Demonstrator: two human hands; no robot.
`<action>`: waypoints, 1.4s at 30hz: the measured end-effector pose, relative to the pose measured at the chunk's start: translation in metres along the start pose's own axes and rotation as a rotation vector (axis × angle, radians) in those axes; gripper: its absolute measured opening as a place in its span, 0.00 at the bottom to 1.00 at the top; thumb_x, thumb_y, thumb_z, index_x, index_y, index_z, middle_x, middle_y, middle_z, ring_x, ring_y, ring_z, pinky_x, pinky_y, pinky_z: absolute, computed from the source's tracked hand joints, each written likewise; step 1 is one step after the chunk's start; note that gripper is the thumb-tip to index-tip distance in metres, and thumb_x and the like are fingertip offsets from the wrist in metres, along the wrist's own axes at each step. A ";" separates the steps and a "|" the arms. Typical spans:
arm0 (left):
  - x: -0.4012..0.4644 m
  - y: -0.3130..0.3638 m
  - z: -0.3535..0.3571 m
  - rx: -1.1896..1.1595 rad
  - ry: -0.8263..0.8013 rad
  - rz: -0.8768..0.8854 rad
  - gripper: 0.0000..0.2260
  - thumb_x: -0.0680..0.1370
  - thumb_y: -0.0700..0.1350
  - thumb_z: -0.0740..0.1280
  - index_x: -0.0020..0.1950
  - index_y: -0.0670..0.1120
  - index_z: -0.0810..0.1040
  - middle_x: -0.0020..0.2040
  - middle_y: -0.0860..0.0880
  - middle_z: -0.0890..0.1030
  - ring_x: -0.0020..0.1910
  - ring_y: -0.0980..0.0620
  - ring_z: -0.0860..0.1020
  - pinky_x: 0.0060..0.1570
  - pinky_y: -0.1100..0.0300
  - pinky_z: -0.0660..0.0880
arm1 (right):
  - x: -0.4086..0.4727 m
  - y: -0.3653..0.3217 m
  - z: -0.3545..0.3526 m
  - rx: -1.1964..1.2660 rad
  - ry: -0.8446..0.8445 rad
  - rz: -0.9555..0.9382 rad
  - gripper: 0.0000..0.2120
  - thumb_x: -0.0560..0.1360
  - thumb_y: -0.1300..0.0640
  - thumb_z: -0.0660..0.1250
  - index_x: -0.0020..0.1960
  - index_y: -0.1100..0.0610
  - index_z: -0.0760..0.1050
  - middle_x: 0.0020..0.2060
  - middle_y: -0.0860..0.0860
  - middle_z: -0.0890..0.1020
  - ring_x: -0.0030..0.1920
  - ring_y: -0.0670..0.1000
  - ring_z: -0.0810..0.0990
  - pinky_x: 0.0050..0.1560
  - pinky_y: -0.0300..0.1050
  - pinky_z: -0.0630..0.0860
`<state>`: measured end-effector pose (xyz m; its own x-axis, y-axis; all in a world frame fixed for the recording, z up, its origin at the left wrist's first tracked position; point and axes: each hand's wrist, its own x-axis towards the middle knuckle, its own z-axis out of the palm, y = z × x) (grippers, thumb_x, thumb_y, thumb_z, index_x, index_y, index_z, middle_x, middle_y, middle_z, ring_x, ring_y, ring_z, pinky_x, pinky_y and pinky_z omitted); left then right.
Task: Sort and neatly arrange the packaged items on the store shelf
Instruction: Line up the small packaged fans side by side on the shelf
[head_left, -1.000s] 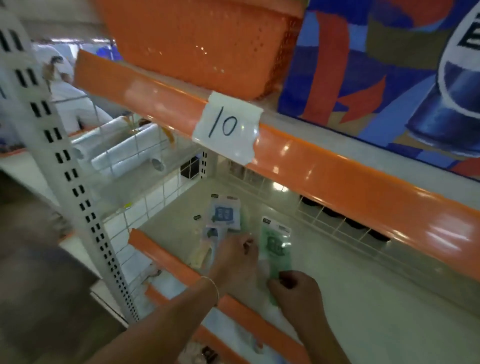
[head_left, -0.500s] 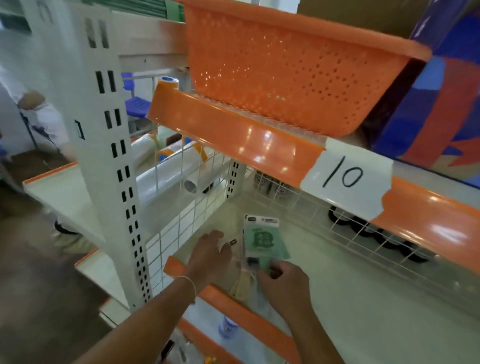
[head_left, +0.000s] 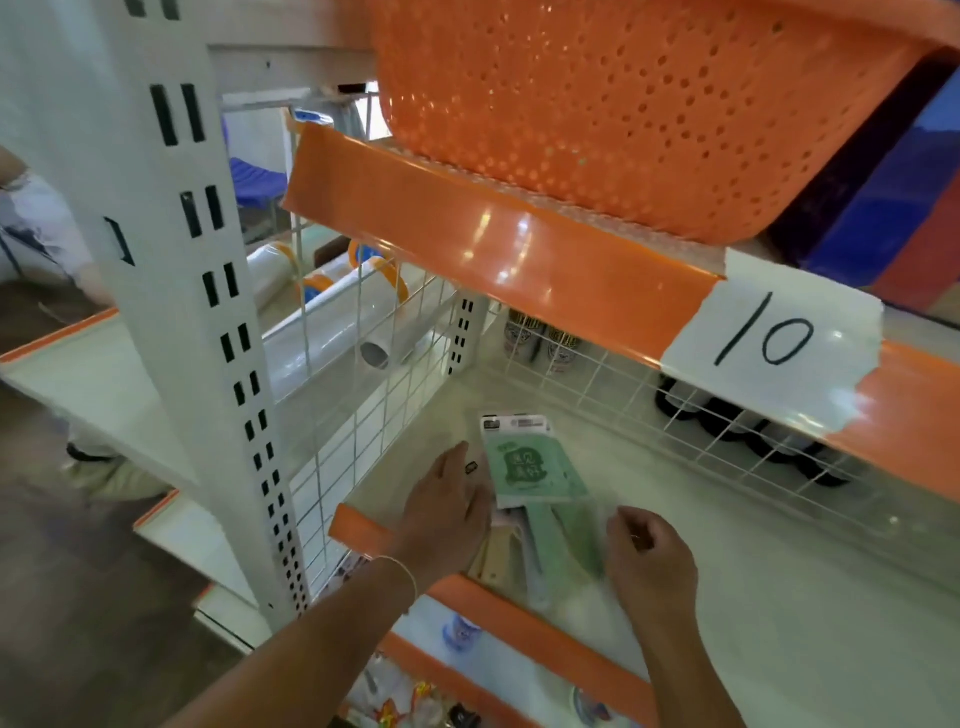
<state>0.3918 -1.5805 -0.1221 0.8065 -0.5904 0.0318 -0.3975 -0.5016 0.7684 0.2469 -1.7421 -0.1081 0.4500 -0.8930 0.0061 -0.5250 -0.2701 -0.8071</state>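
The left hand (head_left: 447, 512) lies flat, fingers straight, on the shelf (head_left: 779, 597) at the left edge of the green packet (head_left: 535, 470). The right hand (head_left: 649, 553) has curled fingers at the packet's near right corner; whether it pinches the wrapping cannot be told. The packet lies on top of other packets (head_left: 524, 561), near the shelf's front left corner. An orange basket (head_left: 623, 104) sits on the level above, where a paper label (head_left: 774, 338) reads 10.
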 end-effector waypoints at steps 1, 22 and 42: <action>-0.001 0.002 0.001 0.006 -0.017 0.014 0.24 0.82 0.47 0.56 0.76 0.39 0.56 0.74 0.42 0.62 0.70 0.45 0.65 0.68 0.55 0.64 | 0.003 0.006 -0.001 0.031 0.008 0.044 0.07 0.75 0.51 0.67 0.51 0.50 0.80 0.43 0.46 0.83 0.46 0.50 0.81 0.50 0.43 0.73; -0.022 0.096 0.123 -0.318 -0.277 0.063 0.17 0.80 0.48 0.61 0.68 0.55 0.63 0.61 0.56 0.71 0.52 0.67 0.75 0.50 0.71 0.74 | 0.003 0.071 -0.082 0.100 -0.104 0.142 0.07 0.75 0.48 0.68 0.52 0.47 0.77 0.40 0.43 0.83 0.40 0.43 0.80 0.37 0.37 0.73; -0.025 0.107 0.138 -0.371 -0.032 -0.064 0.21 0.77 0.46 0.67 0.68 0.58 0.68 0.53 0.59 0.81 0.48 0.62 0.80 0.46 0.61 0.80 | -0.014 0.100 -0.084 -0.116 -0.055 -0.124 0.24 0.77 0.45 0.63 0.70 0.53 0.69 0.60 0.51 0.75 0.61 0.54 0.71 0.63 0.50 0.71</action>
<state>0.2685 -1.7066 -0.1287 0.8083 -0.5875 -0.0393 -0.1565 -0.2788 0.9475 0.1272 -1.7864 -0.1396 0.5540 -0.8299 0.0663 -0.5413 -0.4196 -0.7287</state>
